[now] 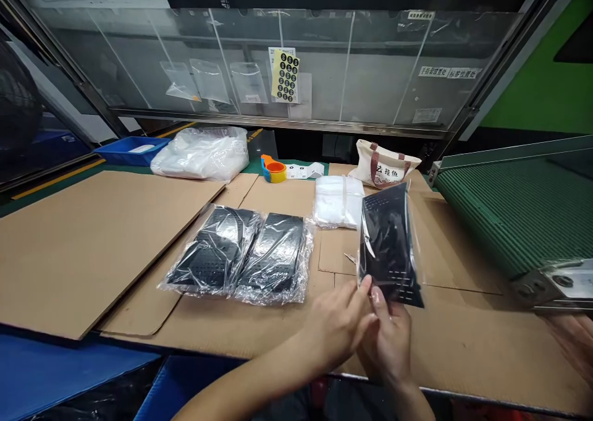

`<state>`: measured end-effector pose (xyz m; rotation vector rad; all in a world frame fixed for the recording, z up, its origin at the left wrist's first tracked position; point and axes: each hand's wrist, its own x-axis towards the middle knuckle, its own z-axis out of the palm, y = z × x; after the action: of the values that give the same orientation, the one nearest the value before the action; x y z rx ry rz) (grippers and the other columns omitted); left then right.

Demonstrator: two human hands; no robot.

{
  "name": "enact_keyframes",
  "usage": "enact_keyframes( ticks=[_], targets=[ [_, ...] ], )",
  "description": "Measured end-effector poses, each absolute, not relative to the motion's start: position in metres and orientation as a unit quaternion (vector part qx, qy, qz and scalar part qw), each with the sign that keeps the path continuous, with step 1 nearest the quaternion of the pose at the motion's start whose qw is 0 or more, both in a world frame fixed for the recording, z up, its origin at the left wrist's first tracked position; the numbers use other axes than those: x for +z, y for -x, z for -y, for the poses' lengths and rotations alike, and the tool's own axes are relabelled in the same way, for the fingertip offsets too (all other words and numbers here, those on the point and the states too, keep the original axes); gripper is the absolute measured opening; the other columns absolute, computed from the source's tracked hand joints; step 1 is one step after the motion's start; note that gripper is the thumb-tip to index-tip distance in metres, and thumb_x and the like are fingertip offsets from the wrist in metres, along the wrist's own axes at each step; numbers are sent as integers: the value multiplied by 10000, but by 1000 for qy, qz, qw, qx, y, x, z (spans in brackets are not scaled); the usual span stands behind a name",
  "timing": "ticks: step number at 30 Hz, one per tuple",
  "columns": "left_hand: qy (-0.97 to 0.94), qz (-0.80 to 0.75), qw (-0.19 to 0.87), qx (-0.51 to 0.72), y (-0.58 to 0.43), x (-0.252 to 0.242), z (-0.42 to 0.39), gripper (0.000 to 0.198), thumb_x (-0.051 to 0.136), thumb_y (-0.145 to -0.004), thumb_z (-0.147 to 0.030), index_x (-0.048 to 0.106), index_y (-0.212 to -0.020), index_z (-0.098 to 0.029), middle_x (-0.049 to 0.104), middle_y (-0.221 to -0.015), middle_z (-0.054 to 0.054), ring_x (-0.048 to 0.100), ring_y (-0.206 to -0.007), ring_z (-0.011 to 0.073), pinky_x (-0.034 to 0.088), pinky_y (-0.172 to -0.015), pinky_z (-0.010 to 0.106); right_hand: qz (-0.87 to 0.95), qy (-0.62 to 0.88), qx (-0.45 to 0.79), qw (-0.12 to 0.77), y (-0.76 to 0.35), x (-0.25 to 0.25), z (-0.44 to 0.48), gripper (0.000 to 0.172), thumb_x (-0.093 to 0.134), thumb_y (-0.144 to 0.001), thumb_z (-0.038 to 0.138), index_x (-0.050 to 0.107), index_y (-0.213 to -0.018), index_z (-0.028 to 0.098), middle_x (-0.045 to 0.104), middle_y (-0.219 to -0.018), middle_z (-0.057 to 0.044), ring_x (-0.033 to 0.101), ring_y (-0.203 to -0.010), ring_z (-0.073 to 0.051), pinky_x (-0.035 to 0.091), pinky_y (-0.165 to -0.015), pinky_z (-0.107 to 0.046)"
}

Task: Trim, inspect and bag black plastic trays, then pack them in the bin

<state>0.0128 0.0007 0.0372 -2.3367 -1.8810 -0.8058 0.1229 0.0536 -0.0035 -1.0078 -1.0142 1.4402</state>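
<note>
My left hand (340, 322) and my right hand (391, 340) meet low in the middle of the view, both pinching the bottom edge of a clear plastic bag with a black perforated part inside (386, 242). The bagged part stands upright above the cardboard-covered table (92, 242). Two stacks of similar bagged black parts (241, 254) lie flat to the left of my hands. A pile of empty clear bags (338, 199) sits just behind the held one.
A green conveyor belt (514, 217) runs along the right. At the back stand a canvas tote bag (384, 167), an orange-and-blue tape dispenser (273, 169), a large white plastic bundle (204, 152) and a blue tray (130, 149). A glass partition (324, 68) closes off the rear.
</note>
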Motion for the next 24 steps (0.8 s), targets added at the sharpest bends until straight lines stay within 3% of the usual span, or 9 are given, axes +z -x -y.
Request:
enact_keyframes(
  ticks=[2,3,6,10,13,17,20,24],
  targets=[
    [712,596,-151,-339,-7,38,8,648,484,-925,-452,329,-1450,-106,532,-1345,226,539,-1231,282,520,-928,415,552,402,525,507,-121,-1,-56,250,641,-812,386,741,-965,215,740,-1026,-75,665,-1023,-249,500,-959,-428],
    [680,579,-232,-386,-5,38,13,694,513,-902,-489,312,-1462,-132,482,-1403,220,485,-1291,285,487,-985,430,613,376,484,499,-118,0,-57,268,602,-843,343,724,-1055,233,710,-1138,-75,620,-1134,-262,442,-1035,-463],
    [527,537,-379,-539,0,34,24,687,583,-837,-547,428,-1390,-169,551,-1345,190,541,-1234,280,465,-1014,433,760,267,370,462,-101,1,-60,448,495,-888,205,563,-1324,280,538,-1399,-39,450,-1338,-256,314,-1141,-501],
    [310,550,-380,-676,14,18,33,553,666,-764,-549,576,-1144,-157,671,-1154,156,624,-1107,269,502,-942,382,861,167,249,411,-59,4,-54,529,421,-916,133,423,-1436,228,451,-1458,-82,381,-1379,-277,322,-1137,-526],
    [174,555,-342,-738,32,9,39,482,701,-730,-531,586,-1013,-158,705,-1039,112,655,-1023,230,523,-861,319,895,140,183,381,-27,7,-42,491,394,-922,89,469,-1403,155,466,-1439,-123,342,-1396,-296,336,-1126,-551],
    [45,510,-346,-786,55,10,49,481,764,-650,-485,574,-949,-160,717,-905,64,687,-850,185,545,-702,263,917,84,155,359,-4,10,-24,428,394,-912,42,556,-1307,52,565,-1342,-185,452,-1330,-298,419,-1089,-490],
    [-8,492,-336,-803,65,11,56,432,808,-585,-388,580,-870,-157,710,-810,19,676,-735,134,530,-618,201,915,36,175,361,-4,12,-18,397,372,-928,51,613,-1242,71,641,-1251,-170,544,-1252,-264,457,-1065,-446],
    [-17,496,-365,-788,72,5,64,331,809,-578,-327,578,-708,-129,661,-630,-1,638,-595,105,509,-545,174,889,-50,245,383,-21,11,-18,396,393,-944,94,620,-1249,204,702,-1170,-76,626,-1137,-187,531,-974,-365]
  ],
)
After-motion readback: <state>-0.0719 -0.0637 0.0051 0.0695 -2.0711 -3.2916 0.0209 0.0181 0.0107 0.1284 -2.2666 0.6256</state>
